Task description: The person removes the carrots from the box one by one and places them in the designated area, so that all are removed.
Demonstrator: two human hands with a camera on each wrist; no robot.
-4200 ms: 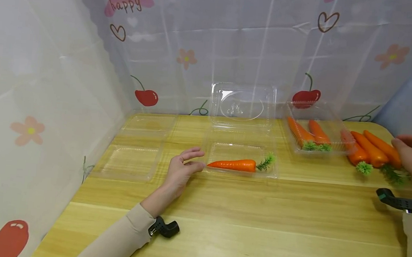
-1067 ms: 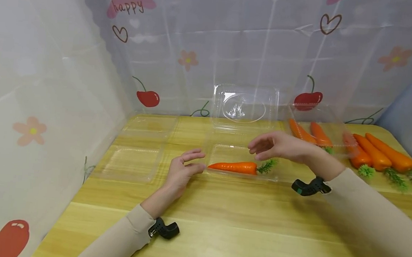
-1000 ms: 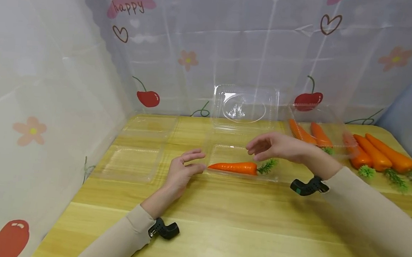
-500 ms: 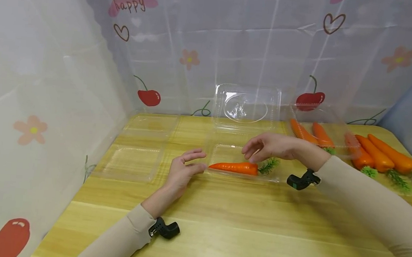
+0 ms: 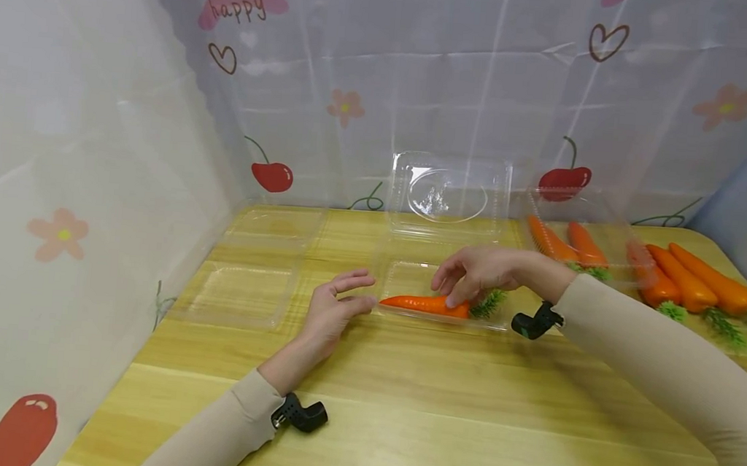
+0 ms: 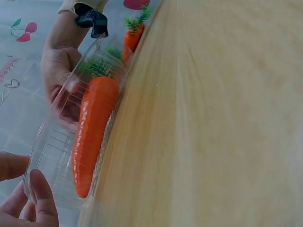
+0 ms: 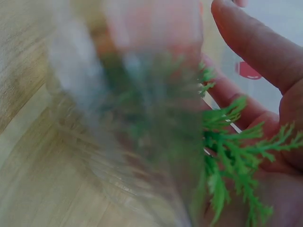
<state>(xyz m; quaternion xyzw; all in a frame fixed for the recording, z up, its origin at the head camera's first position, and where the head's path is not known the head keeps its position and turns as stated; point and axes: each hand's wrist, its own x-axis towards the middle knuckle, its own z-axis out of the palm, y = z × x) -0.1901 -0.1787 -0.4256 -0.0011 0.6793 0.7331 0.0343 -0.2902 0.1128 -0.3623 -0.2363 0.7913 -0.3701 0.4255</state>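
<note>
A hinged clear plastic clamshell container [image 5: 380, 274] lies unfolded at mid-table, its lid [image 5: 449, 195] upright at the back. Inside along the near edge lies an orange carrot [image 5: 414, 304], leafy end to the right. My left hand [image 5: 335, 307] pinches the container's left corner, thumb in front, as the left wrist view shows. My right hand [image 5: 479, 270] reaches down over the carrot's thick end, thumb and fingers still apart. Its thumb is at or just above the carrot; contact is unclear. Green leaves [image 7: 232, 146] lie before the palm in the right wrist view, where the container wall blurs much.
Another clear container [image 5: 612, 208] with carrots inside stands at the back right. Beside it several loose carrots [image 5: 731, 287] lie with their leaves towards me. To the left sits a third open clear container [image 5: 275, 306]. Printed cloth hangs behind the table.
My right hand has come from the loose carrots at the right to the middle container, then sunk lower and slightly left over the carrot. The left hand and the container have stayed put.
</note>
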